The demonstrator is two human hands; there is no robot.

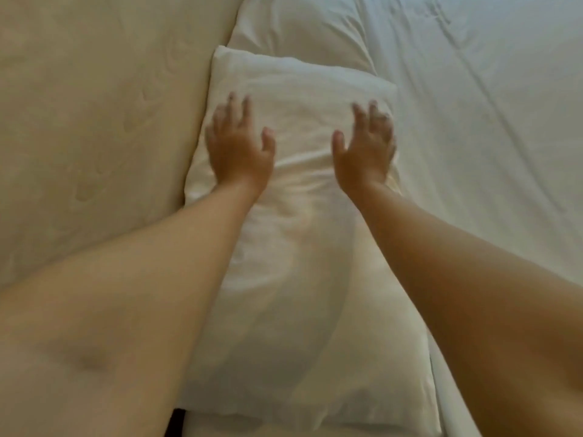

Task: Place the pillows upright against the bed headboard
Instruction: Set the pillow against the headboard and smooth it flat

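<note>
A white pillow (299,99) lies in the middle of the view, right beside the cream padded headboard (94,121) on the left. My left hand (238,146) rests flat on its left part, fingers spread. On its right edge my right hand (366,146) presses with fingers apart. A second white pillow (299,23) lies beyond it, partly tucked under its far end. Nearer to me a third white pillow (303,310) lies between my forearms.
The white bed sheet (489,121) spreads out to the right, wrinkled. A dark gap (176,421) shows at the bottom between headboard and mattress.
</note>
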